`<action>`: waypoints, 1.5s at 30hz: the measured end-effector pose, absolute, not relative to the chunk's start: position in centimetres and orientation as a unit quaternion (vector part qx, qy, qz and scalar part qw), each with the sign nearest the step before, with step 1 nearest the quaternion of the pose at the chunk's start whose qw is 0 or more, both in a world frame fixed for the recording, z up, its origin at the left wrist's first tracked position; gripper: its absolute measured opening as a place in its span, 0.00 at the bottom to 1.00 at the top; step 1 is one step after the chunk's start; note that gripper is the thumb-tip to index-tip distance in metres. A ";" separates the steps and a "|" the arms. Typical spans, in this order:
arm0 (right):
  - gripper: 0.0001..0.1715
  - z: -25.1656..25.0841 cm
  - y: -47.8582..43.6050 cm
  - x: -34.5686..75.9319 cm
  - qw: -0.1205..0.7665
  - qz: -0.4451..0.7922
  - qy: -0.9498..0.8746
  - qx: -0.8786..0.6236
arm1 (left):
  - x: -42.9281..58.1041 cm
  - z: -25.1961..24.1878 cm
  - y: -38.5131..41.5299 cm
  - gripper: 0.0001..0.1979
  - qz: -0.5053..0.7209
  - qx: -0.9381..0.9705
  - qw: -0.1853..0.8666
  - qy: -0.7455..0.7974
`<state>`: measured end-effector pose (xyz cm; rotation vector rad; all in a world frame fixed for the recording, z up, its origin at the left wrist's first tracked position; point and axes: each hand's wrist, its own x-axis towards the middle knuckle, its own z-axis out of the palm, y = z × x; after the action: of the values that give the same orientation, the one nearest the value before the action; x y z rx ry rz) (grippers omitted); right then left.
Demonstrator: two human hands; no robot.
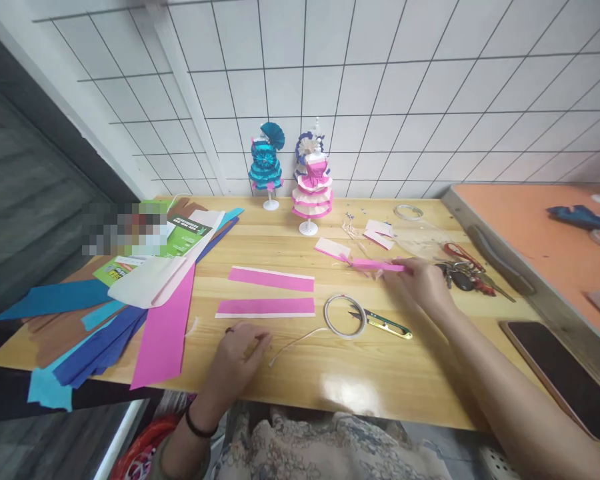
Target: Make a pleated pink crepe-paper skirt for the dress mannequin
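My right hand (425, 283) pinches the right end of a narrow pink paper strip (375, 265), which reaches left over small paper scraps. My left hand (241, 350) rests on the table with fingers curled and tips close together; no object shows in them. Just above it lie two pink paper strips with white edges, the lower strip (265, 307) nearer and the upper strip (273, 279) behind. A thin peeled strand (297, 343) runs from beside my left hand towards a roll of tape (345, 316). Yellow-handled thread snips (387, 325) touch the roll.
Miniature paper dresses on stands, a teal dress (266, 167) and a pink dress (313, 190), stand near the tiled wall. Coloured crepe paper (163, 333) is heaped at left. Keys (467, 273), a phone (560, 373) and another tape roll (408, 212) lie at right.
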<state>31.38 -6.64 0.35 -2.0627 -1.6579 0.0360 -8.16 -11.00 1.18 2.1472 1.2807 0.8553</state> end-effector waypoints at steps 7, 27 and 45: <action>0.19 5.0 -9.9 22.5 0.355 0.088 -0.761 -0.536 | 0.5 4.2 -9.5 0.28 0.307 0.383 0.801 0.343; 0.26 3.7 8.2 28.5 0.218 0.195 -0.638 -0.713 | 2.7 6.7 0.0 0.06 0.428 0.327 0.756 0.372; 0.20 1.3 12.0 33.5 0.286 0.193 -0.586 -0.733 | 6.9 5.0 3.7 0.09 0.408 0.273 0.797 0.351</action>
<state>33.54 12.02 1.29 -1.9604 -1.5661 0.5153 6.87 3.68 4.97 0.5860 0.7528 0.8769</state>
